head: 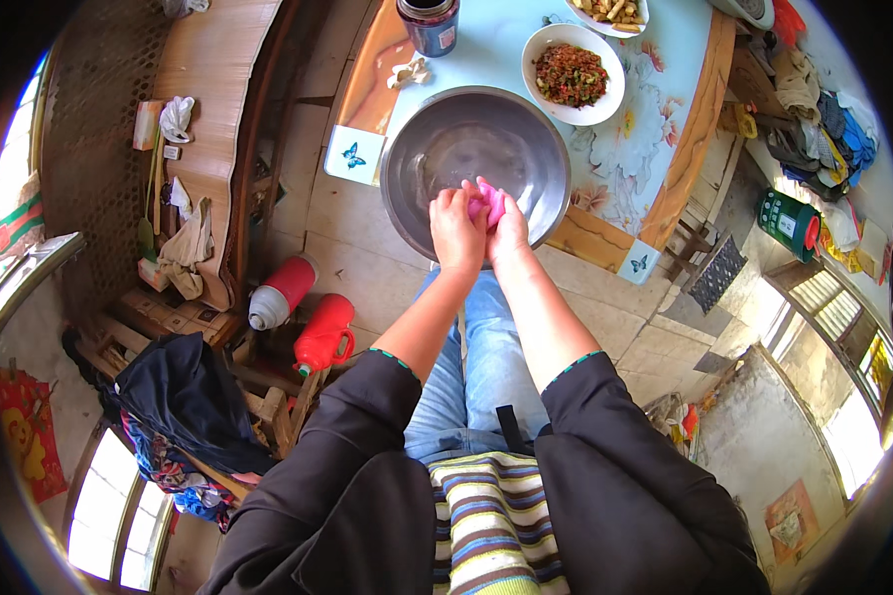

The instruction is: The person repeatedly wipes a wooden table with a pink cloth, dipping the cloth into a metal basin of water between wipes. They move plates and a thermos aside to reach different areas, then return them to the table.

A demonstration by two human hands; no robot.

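My left hand (458, 232) and my right hand (509, 232) are close together over the near part of a wide metal basin (402, 182). Between them they squeeze a wadded pink cloth (494, 205), whose folds show past my fingers. The fingers of my left hand wrap over it, and my right hand cups it from the right side. Part of the cloth is hidden by my hands. The basin rests at the near edge of the table (640, 171) and juts out over it. Whether liquid lies in its shiny bottom, I cannot tell.
Right of the basin stands a white bowl (616, 82) of chopped red and green food; another bowl (638, 27) holds yellowish pieces. A dark jar (433, 36) and garlic (409, 73) lie behind. Thermos flasks, one pink (290, 282) and one red (327, 327), occupy the floor at left.
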